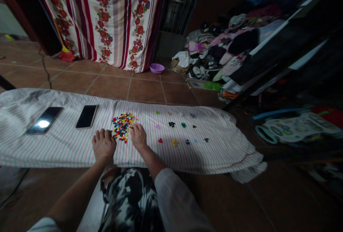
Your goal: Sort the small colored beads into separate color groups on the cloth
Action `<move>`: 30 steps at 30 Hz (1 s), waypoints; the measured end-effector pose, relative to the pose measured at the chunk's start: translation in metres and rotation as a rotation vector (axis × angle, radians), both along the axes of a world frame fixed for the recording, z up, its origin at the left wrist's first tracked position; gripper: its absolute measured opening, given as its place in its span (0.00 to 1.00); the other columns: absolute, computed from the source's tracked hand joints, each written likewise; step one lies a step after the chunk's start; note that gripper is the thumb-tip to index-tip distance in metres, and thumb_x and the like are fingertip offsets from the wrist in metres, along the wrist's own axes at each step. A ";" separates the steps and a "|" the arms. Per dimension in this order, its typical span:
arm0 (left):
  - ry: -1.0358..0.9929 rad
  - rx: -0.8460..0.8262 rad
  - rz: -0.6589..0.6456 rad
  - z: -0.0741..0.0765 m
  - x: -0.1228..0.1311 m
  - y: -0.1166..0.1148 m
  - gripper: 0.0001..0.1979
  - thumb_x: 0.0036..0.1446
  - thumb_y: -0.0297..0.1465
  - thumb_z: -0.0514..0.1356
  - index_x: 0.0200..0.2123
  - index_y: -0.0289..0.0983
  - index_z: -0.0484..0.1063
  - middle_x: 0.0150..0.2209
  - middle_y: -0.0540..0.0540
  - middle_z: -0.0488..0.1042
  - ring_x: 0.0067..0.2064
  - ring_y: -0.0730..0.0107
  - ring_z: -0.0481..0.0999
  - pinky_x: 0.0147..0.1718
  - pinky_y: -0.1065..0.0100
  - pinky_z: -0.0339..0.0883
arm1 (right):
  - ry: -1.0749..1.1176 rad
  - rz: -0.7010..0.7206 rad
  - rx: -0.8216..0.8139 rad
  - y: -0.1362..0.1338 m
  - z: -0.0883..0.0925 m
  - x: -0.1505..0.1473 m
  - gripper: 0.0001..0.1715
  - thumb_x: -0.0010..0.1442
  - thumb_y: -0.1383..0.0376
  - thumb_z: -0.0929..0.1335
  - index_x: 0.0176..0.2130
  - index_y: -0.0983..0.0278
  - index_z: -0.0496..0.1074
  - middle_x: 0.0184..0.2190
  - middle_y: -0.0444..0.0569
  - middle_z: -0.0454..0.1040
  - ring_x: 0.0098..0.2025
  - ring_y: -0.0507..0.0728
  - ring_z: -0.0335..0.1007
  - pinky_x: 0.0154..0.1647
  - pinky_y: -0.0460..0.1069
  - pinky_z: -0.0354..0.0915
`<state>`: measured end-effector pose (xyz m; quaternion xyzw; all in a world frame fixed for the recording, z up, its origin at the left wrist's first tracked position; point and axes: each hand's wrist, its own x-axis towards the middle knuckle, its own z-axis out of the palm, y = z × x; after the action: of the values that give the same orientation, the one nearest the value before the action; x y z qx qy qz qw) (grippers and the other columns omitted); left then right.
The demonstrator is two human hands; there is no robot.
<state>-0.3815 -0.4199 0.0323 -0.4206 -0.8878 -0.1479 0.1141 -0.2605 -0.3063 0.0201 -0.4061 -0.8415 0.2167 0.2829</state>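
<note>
A pile of small multicoloured pieces (pixel 123 125) lies on the striped cloth (pixel 128 157). At its lower left, my left hand (pixel 104 144) rests on the cloth with its fingers apart. My right hand (pixel 138 135) touches the pile's right edge, thumb and fingertips pinched together; anything between them is too small to name. Further right, little groups sorted by colour lie in rows, among them black pieces (pixel 172 124), dark green pieces (pixel 183 125), red pieces (pixel 160 140) and yellow pieces (pixel 175 142).
Two phones, one (pixel 87 116) near the pile and another (pixel 45 120) further left, lie on the cloth. Beyond are a floral curtain (pixel 115 21), a purple basin (pixel 157 68) and a heap of clothes (pixel 214 50). A baby walker or similar item (pixel 289 128) stands at the right.
</note>
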 end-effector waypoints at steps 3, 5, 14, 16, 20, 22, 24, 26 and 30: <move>0.000 0.002 -0.003 0.000 0.000 0.000 0.18 0.61 0.32 0.46 0.47 0.33 0.70 0.56 0.33 0.69 0.63 0.46 0.61 0.59 0.49 0.55 | 0.032 -0.026 -0.008 0.001 -0.002 0.000 0.14 0.65 0.70 0.62 0.44 0.60 0.74 0.46 0.49 0.73 0.51 0.55 0.68 0.56 0.50 0.63; -0.002 0.010 -0.002 -0.001 0.000 0.000 0.18 0.61 0.32 0.47 0.47 0.34 0.70 0.56 0.34 0.69 0.63 0.47 0.61 0.59 0.49 0.54 | 0.039 -0.033 -0.013 0.002 -0.003 0.000 0.14 0.65 0.70 0.61 0.43 0.60 0.74 0.45 0.49 0.73 0.49 0.55 0.68 0.55 0.50 0.63; -0.033 0.036 -0.005 0.002 0.001 -0.001 0.18 0.60 0.31 0.48 0.49 0.33 0.70 0.57 0.33 0.68 0.64 0.47 0.60 0.59 0.49 0.54 | 0.163 -0.099 -0.066 0.008 -0.001 0.008 0.12 0.62 0.71 0.62 0.42 0.61 0.72 0.40 0.49 0.76 0.46 0.55 0.71 0.51 0.49 0.65; -0.041 0.031 -0.003 0.004 0.002 -0.001 0.18 0.60 0.31 0.48 0.49 0.33 0.70 0.57 0.33 0.68 0.64 0.47 0.60 0.60 0.49 0.54 | 0.181 -0.109 -0.068 0.008 0.000 0.012 0.12 0.62 0.71 0.62 0.42 0.61 0.73 0.40 0.48 0.76 0.44 0.55 0.72 0.49 0.48 0.65; -0.045 0.007 0.001 0.006 0.003 0.000 0.18 0.60 0.32 0.47 0.47 0.32 0.71 0.57 0.33 0.68 0.63 0.46 0.60 0.60 0.49 0.54 | 0.191 -0.126 -0.094 0.014 0.005 0.024 0.13 0.61 0.69 0.62 0.42 0.60 0.73 0.41 0.47 0.76 0.42 0.53 0.72 0.46 0.47 0.67; -0.038 0.000 0.003 0.005 0.002 0.000 0.18 0.61 0.32 0.47 0.48 0.32 0.70 0.58 0.33 0.68 0.64 0.46 0.60 0.60 0.49 0.54 | 0.194 -0.142 -0.102 0.021 0.010 0.032 0.13 0.61 0.69 0.62 0.42 0.59 0.74 0.40 0.46 0.76 0.42 0.53 0.72 0.46 0.46 0.67; -0.038 0.000 0.006 0.003 0.002 -0.001 0.18 0.60 0.32 0.47 0.48 0.33 0.70 0.58 0.33 0.68 0.64 0.47 0.60 0.60 0.49 0.53 | 0.210 -0.164 -0.099 0.030 0.014 0.043 0.14 0.61 0.69 0.62 0.42 0.60 0.74 0.40 0.47 0.75 0.42 0.53 0.72 0.46 0.46 0.67; -0.042 0.003 0.010 0.002 0.001 -0.001 0.19 0.60 0.32 0.47 0.49 0.33 0.70 0.58 0.33 0.68 0.64 0.47 0.60 0.60 0.49 0.53 | 0.234 -0.207 -0.088 0.042 0.017 0.059 0.14 0.60 0.69 0.62 0.41 0.61 0.75 0.40 0.48 0.75 0.41 0.53 0.72 0.45 0.46 0.67; -0.041 -0.017 0.013 0.003 0.001 -0.001 0.19 0.61 0.32 0.47 0.49 0.33 0.70 0.57 0.34 0.68 0.64 0.46 0.60 0.60 0.50 0.53 | 0.270 -0.379 -0.033 0.069 0.014 0.103 0.13 0.59 0.66 0.63 0.40 0.62 0.76 0.38 0.49 0.76 0.38 0.54 0.72 0.45 0.48 0.68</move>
<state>-0.3801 -0.4214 0.0357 -0.4126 -0.8939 -0.1484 0.0932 -0.1575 -0.2378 0.0345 -0.5286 -0.7010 0.2261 0.4219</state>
